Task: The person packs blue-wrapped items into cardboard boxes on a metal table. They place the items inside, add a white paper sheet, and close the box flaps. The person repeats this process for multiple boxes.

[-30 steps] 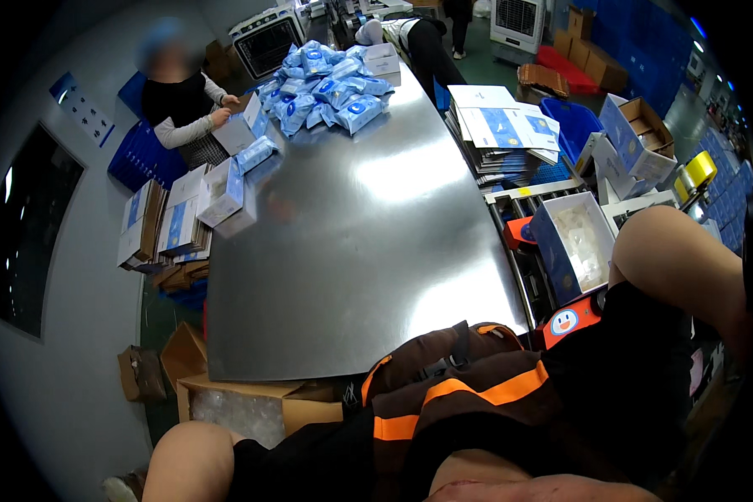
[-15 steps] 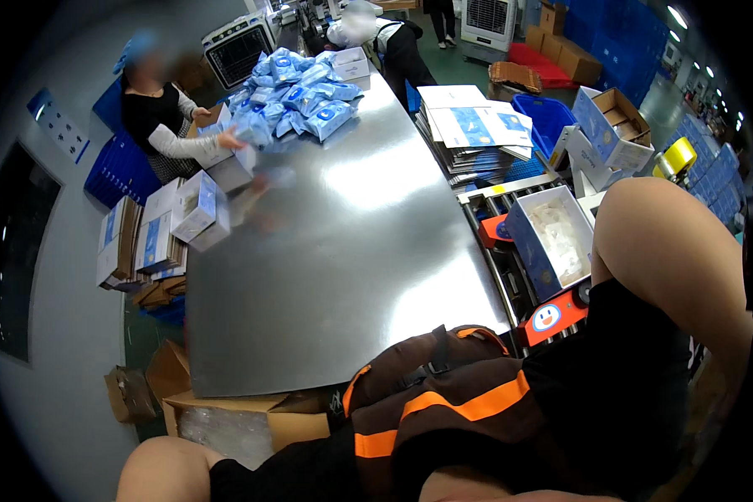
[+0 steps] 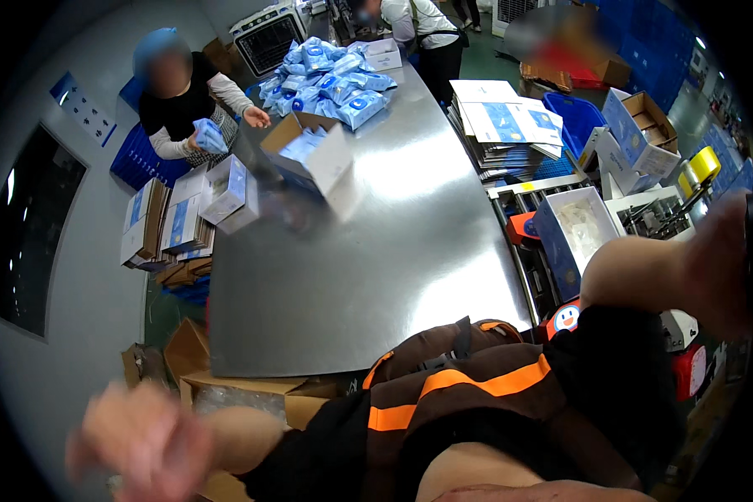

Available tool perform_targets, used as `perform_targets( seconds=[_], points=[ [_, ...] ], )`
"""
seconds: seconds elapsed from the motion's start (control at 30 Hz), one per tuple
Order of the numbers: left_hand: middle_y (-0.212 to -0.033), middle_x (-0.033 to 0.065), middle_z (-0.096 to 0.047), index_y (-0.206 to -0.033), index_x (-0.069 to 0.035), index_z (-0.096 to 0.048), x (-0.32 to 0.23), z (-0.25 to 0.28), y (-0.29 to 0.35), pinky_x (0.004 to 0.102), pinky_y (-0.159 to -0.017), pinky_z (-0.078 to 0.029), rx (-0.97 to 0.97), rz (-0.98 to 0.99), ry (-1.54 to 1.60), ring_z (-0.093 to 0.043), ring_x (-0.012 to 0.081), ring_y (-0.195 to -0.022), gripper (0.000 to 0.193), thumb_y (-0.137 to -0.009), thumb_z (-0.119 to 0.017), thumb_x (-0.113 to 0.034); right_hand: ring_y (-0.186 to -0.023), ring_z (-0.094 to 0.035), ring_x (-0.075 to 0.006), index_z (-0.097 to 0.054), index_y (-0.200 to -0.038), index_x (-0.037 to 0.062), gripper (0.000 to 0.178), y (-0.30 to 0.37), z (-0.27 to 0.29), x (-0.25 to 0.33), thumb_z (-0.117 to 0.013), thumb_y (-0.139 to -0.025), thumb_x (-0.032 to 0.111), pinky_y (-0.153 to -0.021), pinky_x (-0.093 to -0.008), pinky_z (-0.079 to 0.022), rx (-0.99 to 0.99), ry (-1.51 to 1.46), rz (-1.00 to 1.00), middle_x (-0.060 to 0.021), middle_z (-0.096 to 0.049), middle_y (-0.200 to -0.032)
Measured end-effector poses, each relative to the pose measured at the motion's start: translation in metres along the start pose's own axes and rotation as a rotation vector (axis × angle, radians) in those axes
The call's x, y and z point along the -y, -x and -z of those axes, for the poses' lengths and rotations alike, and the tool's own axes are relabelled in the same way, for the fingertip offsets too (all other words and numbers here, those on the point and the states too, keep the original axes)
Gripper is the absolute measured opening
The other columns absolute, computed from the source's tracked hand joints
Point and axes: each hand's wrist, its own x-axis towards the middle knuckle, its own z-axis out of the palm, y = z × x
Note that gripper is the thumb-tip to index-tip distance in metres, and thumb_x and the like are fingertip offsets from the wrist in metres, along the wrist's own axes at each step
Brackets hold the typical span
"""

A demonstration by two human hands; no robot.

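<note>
My left hand [image 3: 146, 439], smeared by motion, is at the lower left near an open brown carton [image 3: 305, 410] with clear plastic inside. At the right rim, my right hand [image 3: 719, 263] is dark and partly cut off; its fingers do not show clearly. Nearest to that arm is an open blue-and-white box [image 3: 556, 238] with pale plastic-looking contents, on a roller conveyor [image 3: 510, 222]. The bare steel table [image 3: 351, 284] lies in front of me. Across it, a co-worker holds a blue soft pack [image 3: 209, 135] beside a white box [image 3: 330, 159] with blue packs in it.
A heap of blue packs [image 3: 335, 79] covers the table's far end. Flattened cartons [image 3: 498, 117] are stacked at its right; more cartons [image 3: 184, 217] stand at the left. A yellow tape roll [image 3: 703, 167] sits beyond the conveyor. Another person bends at the back.
My left hand has come into view at the lower left, and my right forearm has lowered. The co-worker's box now stands on the table, and that person has straightened up. The view has shifted.
</note>
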Motion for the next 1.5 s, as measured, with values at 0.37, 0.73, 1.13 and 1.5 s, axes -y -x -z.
perform_targets(
  seconds=[0.37, 0.73, 1.13, 1.5],
  points=[
    [-0.125, 0.0104, -0.056, -0.131, 0.0, -0.049, 0.154, 0.074, 0.33, 0.0365, -0.097, -0.05, -0.818, 1.617, 0.314, -0.057, 0.0233, -0.112, 0.039, -0.097, -0.057, -0.017, -0.131, -0.042, -0.0354, -0.065, -0.095, 0.0108, 0.019, 0.243, -0.083, -0.292, -0.061, -0.09, 0.028, -0.104, -0.0424, -0.038, 0.504, 1.036, -0.815, -0.0188, -0.043, -0.144],
    [-0.123, 0.0124, -0.056, -0.128, 0.001, -0.048, 0.209, 0.014, 0.243, 0.0347, -0.083, -0.054, -0.37, 1.513, 0.167, -0.062, 0.0255, -0.1, 0.033, -0.099, -0.05, -0.015, -0.072, -0.063, -0.0311, -0.058, -0.086, 0.0097, 0.016, 0.343, -0.107, -0.274, -0.062, -0.087, 0.025, -0.064, -0.042, -0.05, 0.349, 0.883, -0.925, -0.0081, -0.06, -0.08],
    [-0.094, 0.0081, -0.065, -0.103, -0.001, -0.061, 0.36, -0.088, 0.301, 0.0291, -0.068, -0.054, 0.869, 1.454, -0.398, -0.066, 0.017, -0.08, 0.015, -0.09, -0.055, -0.006, -0.074, -0.067, -0.0195, -0.067, -0.09, 0.0061, 0.016, 0.308, -0.064, -0.192, -0.067, -0.088, 0.022, -0.067, -0.0308, -0.051, 0.27, 0.115, -1.411, -0.0066, -0.069, -0.078],
    [-0.119, 0.017, -0.061, -0.103, -0.003, -0.064, 0.328, -0.105, 0.282, 0.0414, -0.085, -0.05, 1.48, 0.863, -0.904, -0.061, 0.0296, -0.103, 0.045, -0.067, -0.084, -0.021, -0.085, -0.067, -0.0296, -0.068, -0.087, 0.0094, 0.015, 0.358, -0.08, -0.32, -0.067, -0.081, 0.023, -0.075, -0.04, -0.053, 0.977, 0.871, -1.563, -0.011, -0.07, -0.088]
  ],
)
